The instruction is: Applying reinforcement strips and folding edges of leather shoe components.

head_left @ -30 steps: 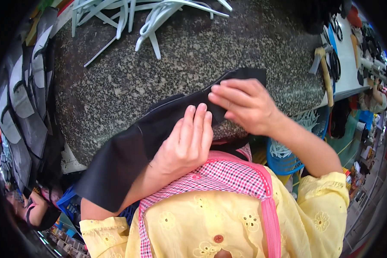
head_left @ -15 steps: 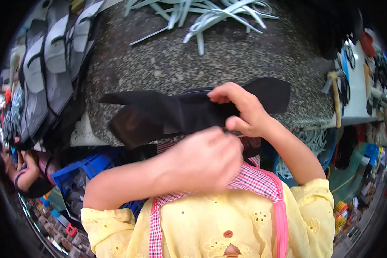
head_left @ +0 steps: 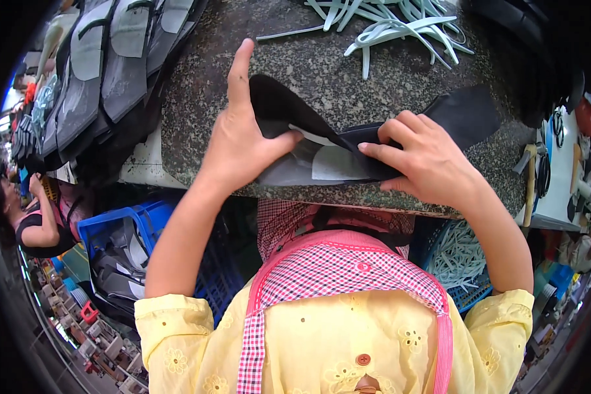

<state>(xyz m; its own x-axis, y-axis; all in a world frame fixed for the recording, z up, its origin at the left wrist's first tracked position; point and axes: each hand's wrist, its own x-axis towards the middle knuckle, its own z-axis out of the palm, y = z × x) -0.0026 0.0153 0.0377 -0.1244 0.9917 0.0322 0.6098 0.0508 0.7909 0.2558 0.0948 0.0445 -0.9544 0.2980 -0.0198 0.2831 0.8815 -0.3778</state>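
A black shaped piece of sheet material (head_left: 463, 111) lies folded on the speckled stone worktop (head_left: 348, 72). Its pale grey inner side (head_left: 322, 164) shows where it is opened. My left hand (head_left: 240, 141) pinches the left flap, thumb inside and forefinger stretched along its outer edge. My right hand (head_left: 423, 161) presses down on the fold at the middle, fingers curled over the black layer near the table's front edge.
Pale green straps (head_left: 391, 29) lie heaped at the far side of the worktop. Grey and black cut pieces (head_left: 105, 65) are stacked at the left. Below are blue crates (head_left: 121, 236), one with white straps (head_left: 456, 256). Another person (head_left: 36, 223) sits at the left. A hammer (head_left: 530, 180) lies at the right.
The black piece has gone from held up in front of me to lying on the worktop. My left hand moved to its left flap and spread it open; the right hand now presses the fold.
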